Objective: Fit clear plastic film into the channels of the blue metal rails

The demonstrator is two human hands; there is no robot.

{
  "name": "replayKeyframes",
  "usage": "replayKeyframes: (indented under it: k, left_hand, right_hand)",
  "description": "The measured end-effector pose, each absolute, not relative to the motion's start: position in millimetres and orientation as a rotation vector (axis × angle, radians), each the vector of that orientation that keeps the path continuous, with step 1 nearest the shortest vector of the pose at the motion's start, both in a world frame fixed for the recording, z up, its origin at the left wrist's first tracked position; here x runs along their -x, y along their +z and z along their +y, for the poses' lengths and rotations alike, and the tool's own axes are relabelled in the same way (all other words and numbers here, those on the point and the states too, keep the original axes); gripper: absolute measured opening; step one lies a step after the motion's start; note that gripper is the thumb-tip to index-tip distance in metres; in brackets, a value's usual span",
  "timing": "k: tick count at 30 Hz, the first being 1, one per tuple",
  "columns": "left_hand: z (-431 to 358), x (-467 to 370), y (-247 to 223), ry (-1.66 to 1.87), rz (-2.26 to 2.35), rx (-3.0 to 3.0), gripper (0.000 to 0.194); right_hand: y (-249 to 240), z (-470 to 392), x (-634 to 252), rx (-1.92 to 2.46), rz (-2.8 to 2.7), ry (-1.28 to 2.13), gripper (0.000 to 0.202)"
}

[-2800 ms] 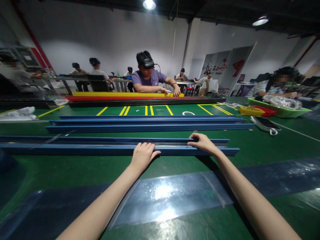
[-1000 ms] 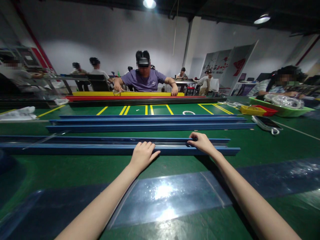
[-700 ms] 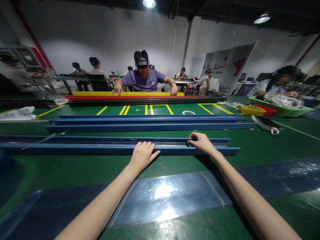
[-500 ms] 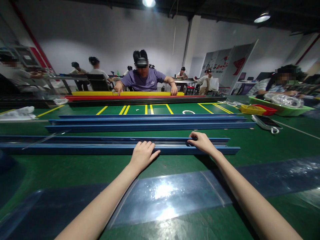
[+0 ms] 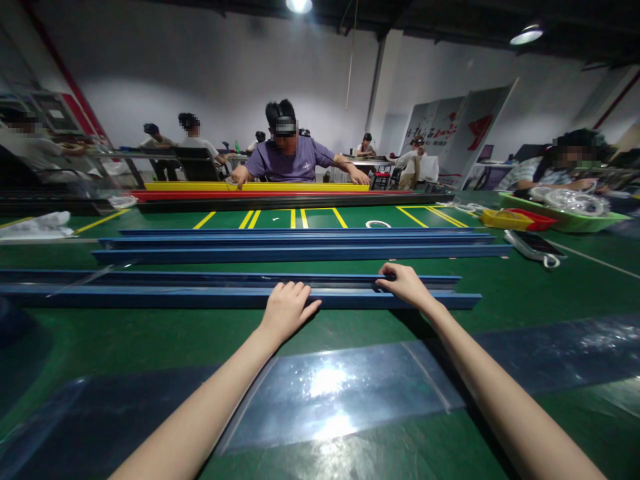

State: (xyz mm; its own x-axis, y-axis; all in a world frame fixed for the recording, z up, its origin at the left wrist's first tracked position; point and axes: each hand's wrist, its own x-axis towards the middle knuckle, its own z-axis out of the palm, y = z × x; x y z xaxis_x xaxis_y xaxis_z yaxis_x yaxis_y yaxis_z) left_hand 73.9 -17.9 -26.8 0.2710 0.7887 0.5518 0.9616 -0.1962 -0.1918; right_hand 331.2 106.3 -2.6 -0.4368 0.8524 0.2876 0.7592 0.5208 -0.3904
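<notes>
A long blue channel [image 5: 165,298] lies across the green table, with a clear strip along its inside. My left hand [image 5: 290,308] rests over its near wall, fingers reaching into the channel and thumb out to the right. Farther right, my right hand [image 5: 401,283] is curled over the same channel, its thumb and index finger closed near the far wall; what they hold, if anything, is hidden. Behind it lie more blue channels [image 5: 300,254], parallel to the first. A clear plastic sheet [image 5: 345,393] lies under and between my forearms.
Across the table a person in purple has both hands at a yellow bar [image 5: 200,187], behind red and black bars. At the right are a phone [image 5: 535,245], a yellow tray [image 5: 505,220] and a green basket [image 5: 585,221] with coiled material. White cloth [image 5: 37,227] lies left.
The hand of the person opposite, on the picture's right side, has moved right along the yellow bar. My own hands and the blue channels have not visibly moved.
</notes>
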Motion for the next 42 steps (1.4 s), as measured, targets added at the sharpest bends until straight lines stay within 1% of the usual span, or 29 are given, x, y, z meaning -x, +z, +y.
replayKeyframes:
  k: [42]
  left_hand:
    - [-17.7,-74.0,-25.7,-0.465,-1.579,2.049,0.034]
  right_hand:
    - [0.9,102.0,-329.7,1.339,-2.316,0.259,0.009]
